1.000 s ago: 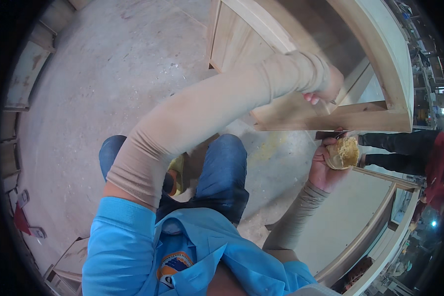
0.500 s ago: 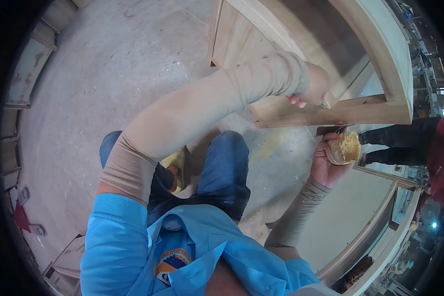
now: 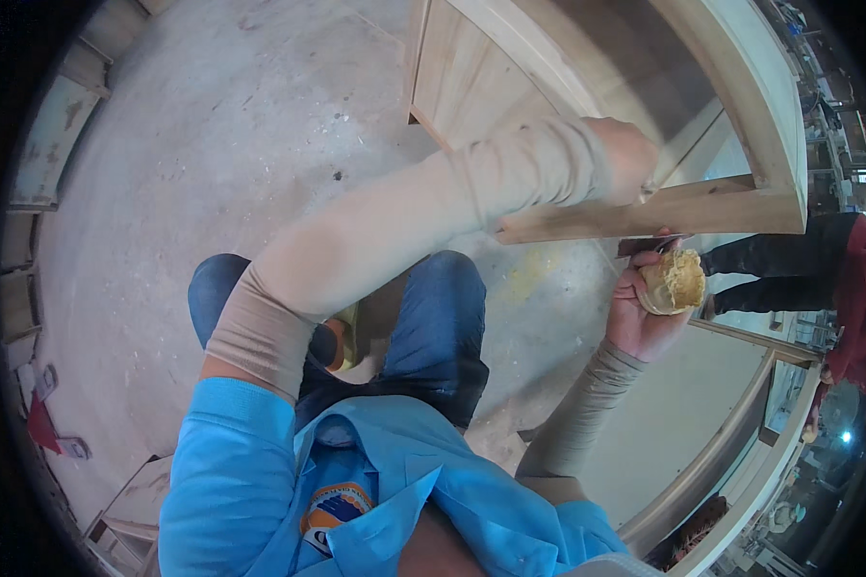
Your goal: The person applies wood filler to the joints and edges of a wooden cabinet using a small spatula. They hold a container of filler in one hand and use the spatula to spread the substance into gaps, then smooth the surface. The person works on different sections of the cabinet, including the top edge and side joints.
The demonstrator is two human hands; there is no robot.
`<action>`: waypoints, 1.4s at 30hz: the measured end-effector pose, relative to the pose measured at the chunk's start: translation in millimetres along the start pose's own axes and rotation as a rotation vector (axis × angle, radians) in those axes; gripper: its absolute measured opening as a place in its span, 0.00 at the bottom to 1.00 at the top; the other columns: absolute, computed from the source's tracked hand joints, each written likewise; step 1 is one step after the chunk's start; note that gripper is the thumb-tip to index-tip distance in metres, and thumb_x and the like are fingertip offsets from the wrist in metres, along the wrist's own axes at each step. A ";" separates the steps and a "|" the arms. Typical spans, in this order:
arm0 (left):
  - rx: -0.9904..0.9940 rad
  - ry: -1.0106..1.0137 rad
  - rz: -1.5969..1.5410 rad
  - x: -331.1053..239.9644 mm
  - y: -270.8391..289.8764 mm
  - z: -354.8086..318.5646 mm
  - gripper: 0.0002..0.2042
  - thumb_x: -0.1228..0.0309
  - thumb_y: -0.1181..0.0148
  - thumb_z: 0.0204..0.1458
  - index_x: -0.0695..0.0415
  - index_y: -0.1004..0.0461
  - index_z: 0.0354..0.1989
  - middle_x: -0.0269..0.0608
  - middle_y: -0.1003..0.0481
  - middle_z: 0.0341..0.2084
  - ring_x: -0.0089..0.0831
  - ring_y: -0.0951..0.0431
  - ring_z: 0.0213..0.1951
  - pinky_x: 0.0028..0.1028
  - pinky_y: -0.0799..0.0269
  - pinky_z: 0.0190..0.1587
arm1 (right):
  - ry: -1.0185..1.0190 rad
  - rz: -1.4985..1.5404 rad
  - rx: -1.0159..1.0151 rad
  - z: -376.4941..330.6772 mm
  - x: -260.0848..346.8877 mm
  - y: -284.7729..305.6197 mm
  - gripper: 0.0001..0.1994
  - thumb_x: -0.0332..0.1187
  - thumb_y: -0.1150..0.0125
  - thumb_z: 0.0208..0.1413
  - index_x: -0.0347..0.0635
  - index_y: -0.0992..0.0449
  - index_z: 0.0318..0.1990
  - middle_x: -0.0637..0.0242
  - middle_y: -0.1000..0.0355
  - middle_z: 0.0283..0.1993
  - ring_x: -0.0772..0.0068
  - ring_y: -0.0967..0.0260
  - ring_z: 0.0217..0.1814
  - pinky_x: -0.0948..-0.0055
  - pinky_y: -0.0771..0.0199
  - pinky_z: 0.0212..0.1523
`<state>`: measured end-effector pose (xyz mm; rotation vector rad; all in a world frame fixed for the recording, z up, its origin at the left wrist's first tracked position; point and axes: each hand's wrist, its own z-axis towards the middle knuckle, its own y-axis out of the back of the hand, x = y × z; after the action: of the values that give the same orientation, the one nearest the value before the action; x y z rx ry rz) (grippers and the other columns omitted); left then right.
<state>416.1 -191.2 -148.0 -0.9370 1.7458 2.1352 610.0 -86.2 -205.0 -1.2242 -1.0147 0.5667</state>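
My left arm, in a beige sleeve, reaches across to the lower rail point(image 3: 683, 204) of a bare wooden cabinet frame. Its hand, my left hand point(image 3: 630, 159), is bent over that rail with the fingers curled. What those fingers grip is hidden behind the hand. Just below the rail, my right hand point(image 3: 635, 317) holds a small round tub of yellow paste point(image 3: 678, 282), its rim thickly smeared. A thin dark flat piece point(image 3: 642, 246) shows at the same hand's fingertips, close under the rail; its kind is unclear.
The cabinet's side panel point(image 3: 471, 82) stands ahead on the concrete floor point(image 3: 231, 125). Another wooden frame with a pale panel point(image 3: 683, 413) lies at right. A person in dark trousers and red top point(image 3: 852, 308) is beyond it. Wooden pieces point(image 3: 63, 135) line the left edge.
My left hand has shifted slightly to the right along the rail, and its fingertips have gone out of sight. My right hand and the tub have barely moved.
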 end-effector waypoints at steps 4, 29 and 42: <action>0.214 0.001 0.036 -0.1 10.6 24.9 0.16 0.70 0.50 0.51 0.51 0.23 0.47 0.41 0.21 0.28 0.35 0.22 0.27 0.34 0.25 0.31 | -0.017 0.033 0.011 0.4 2.4 1.8 0.26 0.42 0.54 0.60 0.35 0.41 0.61 0.51 0.41 0.62 0.56 0.33 0.50 0.73 0.33 0.35; 0.393 0.086 -0.089 14.1 8.6 45.3 0.22 0.70 0.53 0.50 0.50 0.29 0.55 0.33 0.26 0.19 0.26 0.30 0.15 0.28 0.31 0.19 | -0.008 -0.003 0.031 0.2 1.8 4.0 0.28 0.38 0.49 0.56 0.36 0.43 0.62 0.53 0.42 0.63 0.57 0.35 0.51 0.75 0.37 0.33; 0.386 0.208 -0.618 44.8 7.2 -92.8 0.17 0.68 0.52 0.59 0.53 0.31 0.57 0.30 0.30 0.18 0.15 0.37 0.12 0.19 0.39 0.15 | -0.043 -0.006 0.079 -2.6 -1.4 0.5 0.29 0.40 0.51 0.57 0.36 0.44 0.64 0.57 0.41 0.64 0.59 0.34 0.51 0.75 0.34 0.35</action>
<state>408.2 -289.9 -177.2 -1.3864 1.5870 1.3041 611.6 -88.5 -206.0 -1.1432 -1.0220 0.6255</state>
